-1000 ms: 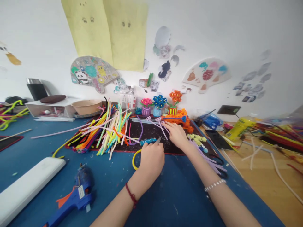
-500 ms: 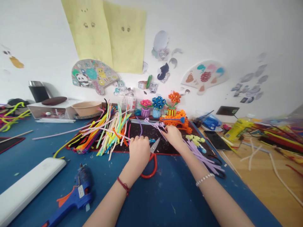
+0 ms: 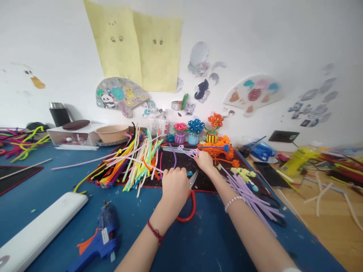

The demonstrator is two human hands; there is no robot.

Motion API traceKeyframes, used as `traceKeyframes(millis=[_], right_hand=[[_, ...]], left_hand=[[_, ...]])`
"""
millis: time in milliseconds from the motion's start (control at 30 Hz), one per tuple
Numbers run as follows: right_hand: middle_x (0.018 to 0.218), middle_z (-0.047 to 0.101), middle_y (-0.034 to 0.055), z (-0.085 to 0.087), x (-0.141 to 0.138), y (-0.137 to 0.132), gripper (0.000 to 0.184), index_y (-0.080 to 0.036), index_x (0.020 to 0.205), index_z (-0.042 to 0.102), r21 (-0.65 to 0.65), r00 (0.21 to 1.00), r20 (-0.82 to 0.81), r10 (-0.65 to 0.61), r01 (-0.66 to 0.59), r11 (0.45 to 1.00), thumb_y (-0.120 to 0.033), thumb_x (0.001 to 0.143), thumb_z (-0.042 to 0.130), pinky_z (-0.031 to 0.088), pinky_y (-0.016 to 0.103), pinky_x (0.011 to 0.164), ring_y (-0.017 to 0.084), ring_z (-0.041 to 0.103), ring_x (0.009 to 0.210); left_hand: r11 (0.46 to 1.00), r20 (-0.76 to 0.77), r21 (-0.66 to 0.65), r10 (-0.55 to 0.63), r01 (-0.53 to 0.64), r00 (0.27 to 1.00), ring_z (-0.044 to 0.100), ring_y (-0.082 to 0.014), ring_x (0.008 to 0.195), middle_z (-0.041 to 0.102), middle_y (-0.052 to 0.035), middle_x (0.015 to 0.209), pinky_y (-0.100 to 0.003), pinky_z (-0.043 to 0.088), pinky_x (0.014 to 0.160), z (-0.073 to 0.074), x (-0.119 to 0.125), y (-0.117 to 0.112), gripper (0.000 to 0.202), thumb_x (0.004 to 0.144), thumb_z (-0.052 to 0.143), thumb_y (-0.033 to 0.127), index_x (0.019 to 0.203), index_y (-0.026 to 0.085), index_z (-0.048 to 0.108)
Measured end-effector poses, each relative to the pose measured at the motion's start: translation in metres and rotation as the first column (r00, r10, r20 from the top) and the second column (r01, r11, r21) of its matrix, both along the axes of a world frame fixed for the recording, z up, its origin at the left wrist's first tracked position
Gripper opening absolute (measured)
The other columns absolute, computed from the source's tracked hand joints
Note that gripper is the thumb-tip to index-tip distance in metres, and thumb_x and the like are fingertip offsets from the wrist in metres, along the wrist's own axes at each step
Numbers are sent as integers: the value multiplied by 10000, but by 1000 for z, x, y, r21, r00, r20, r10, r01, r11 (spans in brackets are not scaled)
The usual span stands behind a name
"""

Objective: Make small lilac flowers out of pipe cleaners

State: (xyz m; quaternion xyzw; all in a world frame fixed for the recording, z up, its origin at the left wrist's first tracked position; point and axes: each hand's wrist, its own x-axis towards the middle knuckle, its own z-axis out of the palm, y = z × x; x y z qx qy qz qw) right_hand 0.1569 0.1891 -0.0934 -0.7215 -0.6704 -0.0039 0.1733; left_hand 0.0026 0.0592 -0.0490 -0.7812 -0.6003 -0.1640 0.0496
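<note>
My left hand (image 3: 175,187) is closed in a fist, knuckles up, above the front edge of the dark mat (image 3: 208,183). What is inside its fingers is hidden. Beside it lie red-handled scissors (image 3: 193,206), blades partly open, and a purple pipe cleaner (image 3: 173,155) is just beyond. My right hand (image 3: 204,162) is closed, fingertips down at the lilac looped pipe-cleaner pieces (image 3: 193,152); I cannot make out what they pinch. Lilac pipe cleaners (image 3: 249,194) lie in a bundle by my right forearm. A mixed pile of coloured pipe cleaners (image 3: 144,160) is on the left.
Three pots of pipe-cleaner flowers (image 3: 195,126) stand against the wall, with orange pieces (image 3: 219,147) before them. A blue glue gun (image 3: 103,236) and a white long device (image 3: 48,226) lie at left. A phone (image 3: 270,174) and yellow bottle (image 3: 299,160) are at right.
The whole view has shifted a little, so the scene sits further right and lower. My right hand has moved slightly left over the lilac loops. My left hand stays closed beside the scissors.
</note>
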Motion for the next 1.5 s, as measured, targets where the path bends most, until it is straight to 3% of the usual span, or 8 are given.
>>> traceKeyframes(millis=[233, 367, 467, 567, 667, 867, 1033, 1500], right_hand=[[871, 699, 125, 9, 16, -23, 141, -136, 839, 654, 188, 990, -132, 46, -21, 982, -222, 895, 557, 399, 280, 682, 219, 636, 805], [744, 666, 55, 21, 25, -58, 214, -137, 841, 629, 327, 964, -231, 134, -53, 943, -307, 907, 518, 397, 266, 637, 178, 579, 663], [746, 669, 44, 24, 22, -89, 281, -144, 871, 629, 408, 937, -280, 211, -83, 909, -376, 923, 479, 415, 262, 623, 170, 566, 643], [805, 700, 57, 21, 14, -112, 287, -162, 915, 652, 576, 835, -365, 412, -145, 805, -414, 912, 515, 453, 278, 633, 185, 598, 671], [872, 725, 81, 17, 7, -123, 230, -181, 939, 667, 676, 760, -404, 510, -129, 726, -376, 891, 555, 508, 333, 719, 228, 660, 788], [859, 736, 68, 27, 11, -132, 156, -212, 860, 670, 725, 716, -428, 552, -93, 682, -341, 879, 585, 556, 354, 772, 224, 691, 806], [883, 744, 74, 31, 18, -135, 189, -207, 863, 698, 790, 757, -351, 551, -76, 608, -363, 879, 593, 568, 360, 799, 229, 703, 826], [820, 712, 54, 33, 14, -143, 182, -231, 819, 687, 763, 826, -256, 502, -145, 629, -312, 885, 538, 544, 311, 708, 209, 669, 758]], left_hand=[[1000, 39, -11, -14, 15, 999, 681, -301, 884, 712, -123, 830, -420, 450, 812, 1, 0, -2, 247, 845, 433, 88, 849, 134, 675], [994, 352, -107, 20, 19, 936, 689, -268, 817, 722, -111, 825, -361, 473, 737, 0, 4, 2, 221, 898, 483, 216, 947, 134, 682], [976, 773, -73, -75, 206, 630, 651, -176, 693, 700, -48, 759, -269, 473, 649, 1, 7, 5, 344, 883, 576, 378, 1117, 132, 636], [933, 920, 139, -246, 332, 306, 588, -121, 609, 660, -8, 720, -215, 444, 568, 6, 8, 2, 372, 843, 637, 381, 1123, 136, 626], [918, 928, 236, -310, 318, 205, 607, -116, 623, 682, -30, 732, -211, 460, 576, 15, 8, -7, 253, 879, 602, 365, 939, 133, 683], [842, 647, 498, -519, 205, 559, 643, -124, 650, 713, -36, 736, -227, 481, 645, 18, 4, -16, 204, 937, 540, 277, 908, 152, 700], [778, 286, 579, -476, 246, 832, 643, -176, 745, 706, -80, 801, -265, 462, 650, 2, 5, -8, 281, 967, 426, 219, 838, 155, 668], [796, 229, 538, -455, 277, 860, 640, -191, 821, 717, -84, 910, -297, 484, 728, -6, 7, -8, 253, 955, 415, 185, 904, 165, 662]])
